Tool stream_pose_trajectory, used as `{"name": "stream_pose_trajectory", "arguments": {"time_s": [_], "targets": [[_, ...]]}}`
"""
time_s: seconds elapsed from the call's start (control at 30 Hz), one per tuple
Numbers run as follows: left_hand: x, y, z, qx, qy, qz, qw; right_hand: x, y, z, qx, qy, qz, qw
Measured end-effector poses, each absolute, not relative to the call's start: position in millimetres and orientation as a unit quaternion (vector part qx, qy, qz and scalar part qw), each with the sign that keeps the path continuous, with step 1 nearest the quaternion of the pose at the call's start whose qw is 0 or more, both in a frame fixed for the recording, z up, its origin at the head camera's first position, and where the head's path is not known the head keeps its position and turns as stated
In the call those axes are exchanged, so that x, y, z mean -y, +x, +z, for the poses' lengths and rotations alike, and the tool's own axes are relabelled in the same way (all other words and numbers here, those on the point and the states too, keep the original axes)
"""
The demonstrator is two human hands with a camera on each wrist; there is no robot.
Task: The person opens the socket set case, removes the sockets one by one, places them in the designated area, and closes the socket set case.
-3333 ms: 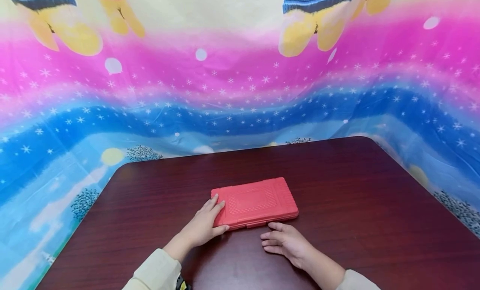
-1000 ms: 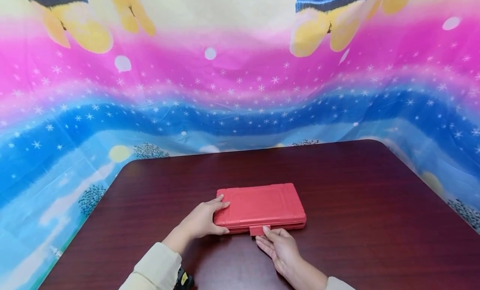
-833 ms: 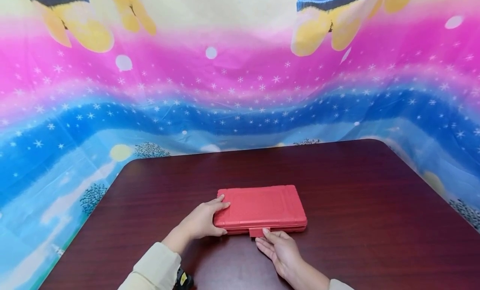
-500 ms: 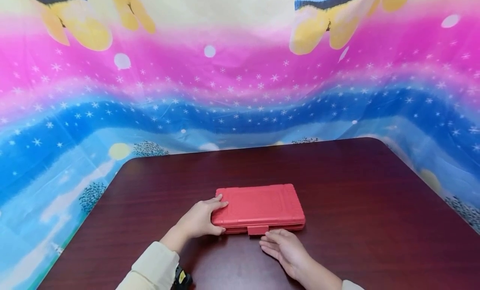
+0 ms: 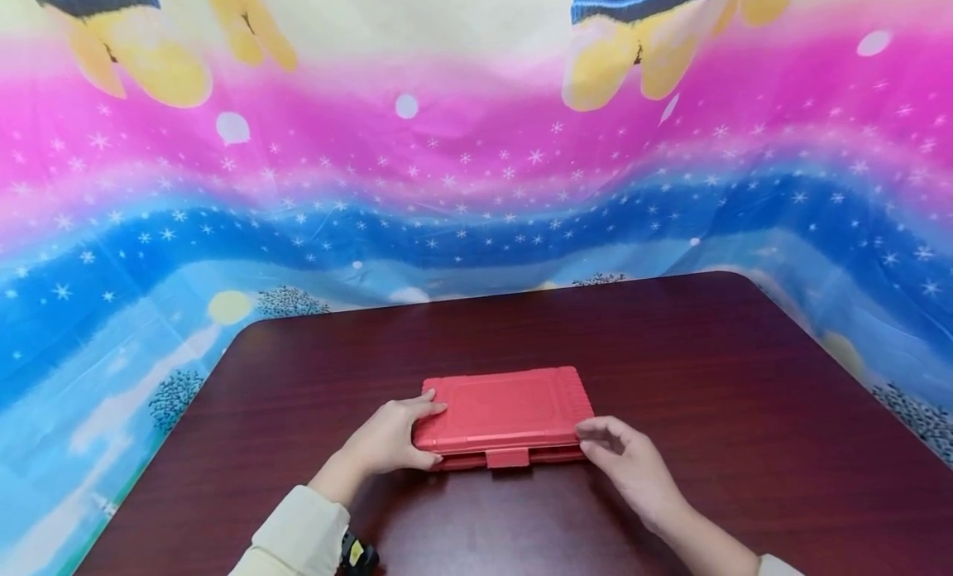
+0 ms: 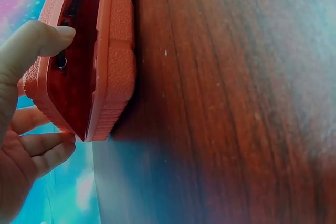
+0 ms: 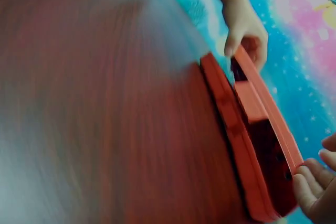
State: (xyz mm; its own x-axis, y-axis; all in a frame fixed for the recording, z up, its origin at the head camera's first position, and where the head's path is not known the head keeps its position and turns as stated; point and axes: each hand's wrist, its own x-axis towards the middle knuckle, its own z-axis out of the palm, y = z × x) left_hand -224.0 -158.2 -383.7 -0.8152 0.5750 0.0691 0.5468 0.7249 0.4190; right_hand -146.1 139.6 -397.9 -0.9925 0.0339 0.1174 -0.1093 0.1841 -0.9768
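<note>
Cream cloth forms the sleeve [image 5: 301,530] behind the left hand [image 5: 383,439]; a black band [image 5: 359,553] sits at that wrist. Left thumb and fingers grip the left end of the red case [image 5: 499,415], the thumb under the front edge of the lid [image 5: 521,398]. Dark shapes [image 6: 62,60] show inside, just beside that thumb; they appear too shadowed to identify. Between both hands' fingers, the case rests on the dark wooden table [image 5: 476,518], its lid parted from the base along the front. About midway between the thumbs, the latch [image 5: 508,458] hangs from the lid. Right hand [image 5: 629,468] pinches the lid's right front corner between thumb and fingers.
</note>
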Motion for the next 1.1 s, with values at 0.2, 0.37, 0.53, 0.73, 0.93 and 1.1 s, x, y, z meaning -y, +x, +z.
{"name": "stream_pose_trajectory", "arguments": {"time_s": [0.2,0.37,0.53,0.73,0.93,1.1], "targets": [[160,-224,-380,-0.927,0.302,0.219,0.034,-145,-151,-389,0.87,0.124,0.44,0.185],[163,-224,-378,-0.924,0.306,0.224,0.04,-149,-158,-391,0.89,0.184,0.343,0.239],[165,-225,-375,-0.923,0.304,0.231,0.049,-154,-167,-395,0.902,0.21,0.309,0.215],[166,-226,-372,-0.921,0.307,0.236,0.046,-158,-172,-394,0.917,0.251,0.235,0.202],[170,-226,-373,-0.918,0.309,0.248,0.034,-164,-176,-394,0.905,0.276,0.238,0.22],[175,-223,-374,-0.914,0.309,0.263,0.023,-166,-178,-397,0.884,0.282,0.294,0.229]]}}
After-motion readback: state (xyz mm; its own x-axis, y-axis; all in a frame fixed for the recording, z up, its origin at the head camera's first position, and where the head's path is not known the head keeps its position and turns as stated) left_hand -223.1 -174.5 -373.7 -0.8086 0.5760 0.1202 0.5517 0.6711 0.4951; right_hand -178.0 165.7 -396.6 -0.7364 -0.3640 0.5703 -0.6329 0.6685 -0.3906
